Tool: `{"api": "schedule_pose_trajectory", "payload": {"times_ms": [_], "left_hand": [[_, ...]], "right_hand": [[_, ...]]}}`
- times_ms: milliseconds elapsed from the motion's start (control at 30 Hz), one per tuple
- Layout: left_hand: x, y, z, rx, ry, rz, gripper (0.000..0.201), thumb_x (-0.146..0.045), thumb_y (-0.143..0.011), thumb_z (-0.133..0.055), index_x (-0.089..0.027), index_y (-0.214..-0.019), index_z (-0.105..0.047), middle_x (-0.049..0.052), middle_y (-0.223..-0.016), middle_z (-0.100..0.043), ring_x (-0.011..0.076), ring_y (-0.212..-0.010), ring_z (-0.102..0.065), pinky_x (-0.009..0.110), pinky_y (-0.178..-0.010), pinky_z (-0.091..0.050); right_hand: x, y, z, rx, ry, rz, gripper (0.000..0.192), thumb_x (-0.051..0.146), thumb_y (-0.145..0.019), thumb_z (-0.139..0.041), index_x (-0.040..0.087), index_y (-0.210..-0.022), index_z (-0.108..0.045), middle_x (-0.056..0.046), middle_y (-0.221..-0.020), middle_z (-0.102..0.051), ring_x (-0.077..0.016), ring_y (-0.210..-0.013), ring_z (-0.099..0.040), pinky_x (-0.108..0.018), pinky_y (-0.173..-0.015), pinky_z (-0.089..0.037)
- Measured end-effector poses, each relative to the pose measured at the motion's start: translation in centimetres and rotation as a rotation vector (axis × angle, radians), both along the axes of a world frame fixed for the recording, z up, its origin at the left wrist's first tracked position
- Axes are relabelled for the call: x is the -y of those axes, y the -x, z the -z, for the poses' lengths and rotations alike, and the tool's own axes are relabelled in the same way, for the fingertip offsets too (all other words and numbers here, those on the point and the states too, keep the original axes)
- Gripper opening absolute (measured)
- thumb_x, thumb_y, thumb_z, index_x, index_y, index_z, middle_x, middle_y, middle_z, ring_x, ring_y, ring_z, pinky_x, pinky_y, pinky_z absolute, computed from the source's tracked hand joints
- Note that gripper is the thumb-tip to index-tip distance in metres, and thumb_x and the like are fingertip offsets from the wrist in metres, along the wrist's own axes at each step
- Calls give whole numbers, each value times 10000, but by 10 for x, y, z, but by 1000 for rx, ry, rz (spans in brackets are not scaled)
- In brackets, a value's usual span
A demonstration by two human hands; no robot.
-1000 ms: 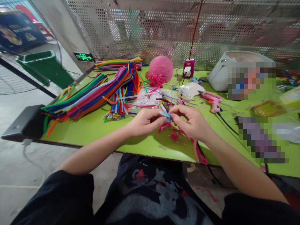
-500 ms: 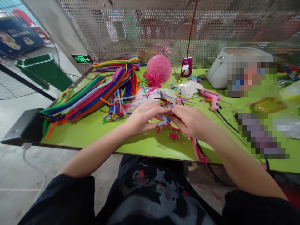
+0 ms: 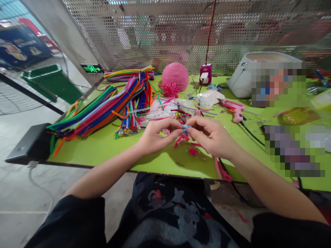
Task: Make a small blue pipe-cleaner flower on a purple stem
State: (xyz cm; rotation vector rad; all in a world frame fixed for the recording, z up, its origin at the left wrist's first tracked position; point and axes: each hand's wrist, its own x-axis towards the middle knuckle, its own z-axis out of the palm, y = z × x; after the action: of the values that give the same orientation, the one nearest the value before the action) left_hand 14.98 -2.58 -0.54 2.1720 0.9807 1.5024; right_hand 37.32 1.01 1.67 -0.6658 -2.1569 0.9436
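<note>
Both hands meet above the green table (image 3: 103,148). My left hand (image 3: 157,136) and my right hand (image 3: 209,136) pinch a small light-blue pipe-cleaner piece (image 3: 185,128) between their fingertips. Short pink pipe-cleaner bits (image 3: 182,139) and a small pink coil (image 3: 192,151) lie on the table just under the hands. A big bundle of multicoloured pipe cleaners (image 3: 103,106) lies to the left of my left hand.
A pink ball (image 3: 176,75) and a pink spiky flower (image 3: 169,89) sit at the back. A pink glue gun (image 3: 234,108) with a black cord lies right of my hands. A grey bag (image 3: 243,75), a plug adapter (image 3: 205,74) and a perforated metal screen stand behind.
The hands dropped toward the table with the blue piece, then lifted again. The piece now looks more tightly bunched between the fingertips than a second ago.
</note>
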Motion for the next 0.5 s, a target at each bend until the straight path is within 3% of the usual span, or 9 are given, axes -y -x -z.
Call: {"api": "schedule_pose_trajectory", "payload": {"times_ms": [133,233,367,500], "left_hand": [[-6,9,0,108,293,209,98,-291,-952,-850,-194,-966,-843,34,-862,-831,76,-720,-709,171,-685,-555],[-13,14,4,142,373,291,145,-318,-897,-910,-187,-930,-856,65,-902,-840,109,-774,-742,199,-713,-578],[-18,12,8,173,300,354,114,-263,-888,-913,-188,-860,-833,71,-935,-839,131,-886,-786,220,-813,-620],[-13,9,8,54,107,255,87,-188,-877,-904,-184,-873,-817,34,-866,-831,88,-794,-758,165,-746,-589]], "right_hand": [[0,-2,-5,-42,309,-104,194,372,-1039,-700,186,-987,-706,23,-740,-574,-115,-607,-484,-256,-538,-373],[0,-2,-9,-86,410,-194,231,379,-992,-794,169,-957,-707,27,-720,-587,-103,-609,-488,-237,-543,-371],[2,-2,-10,-94,409,-205,250,353,-973,-841,172,-910,-680,50,-679,-568,-84,-577,-446,-222,-515,-331],[0,-2,-8,-8,309,-152,290,387,-978,-837,174,-887,-662,57,-663,-544,-84,-572,-441,-226,-511,-318]]}}
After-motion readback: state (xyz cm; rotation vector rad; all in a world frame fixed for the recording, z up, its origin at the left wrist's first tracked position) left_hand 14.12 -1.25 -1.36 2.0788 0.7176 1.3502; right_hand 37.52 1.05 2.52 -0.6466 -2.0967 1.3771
